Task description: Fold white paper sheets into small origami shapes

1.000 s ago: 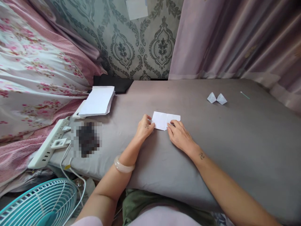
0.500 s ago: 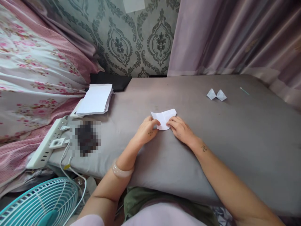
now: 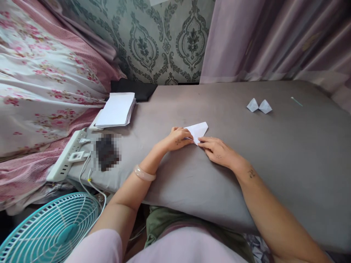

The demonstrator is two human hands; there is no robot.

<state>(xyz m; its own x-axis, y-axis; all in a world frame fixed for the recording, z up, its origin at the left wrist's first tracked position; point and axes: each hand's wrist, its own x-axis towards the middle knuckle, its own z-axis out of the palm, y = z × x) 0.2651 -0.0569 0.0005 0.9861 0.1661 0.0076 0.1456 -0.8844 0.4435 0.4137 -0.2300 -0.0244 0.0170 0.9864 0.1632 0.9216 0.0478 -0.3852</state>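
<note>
A small white sheet of paper (image 3: 200, 130), partly folded, lies on the grey-covered surface between my two hands. My left hand (image 3: 178, 139) covers its left side, the fingers closed over the folded edge near the bottom corner. My right hand (image 3: 219, 151) has its thumb and fingertips together on the lower right edge of the paper. The left part of the sheet is hidden under my left fingers. Further back on the right stands a folded white paper piece (image 3: 259, 106) with two pointed halves.
A stack of white paper (image 3: 116, 109) lies at the back left, beside a black cloth-like item (image 3: 137, 90). A power strip (image 3: 67, 155) with plugs and cables runs along the left edge, near a blurred dark object (image 3: 106, 151). A turquoise fan (image 3: 65, 233) stands lower left; a thin stick (image 3: 297, 101) lies far right.
The left side of the paper has been folded over toward the bottom corner, and my left hand has moved right with it. The whole view has shifted slightly.
</note>
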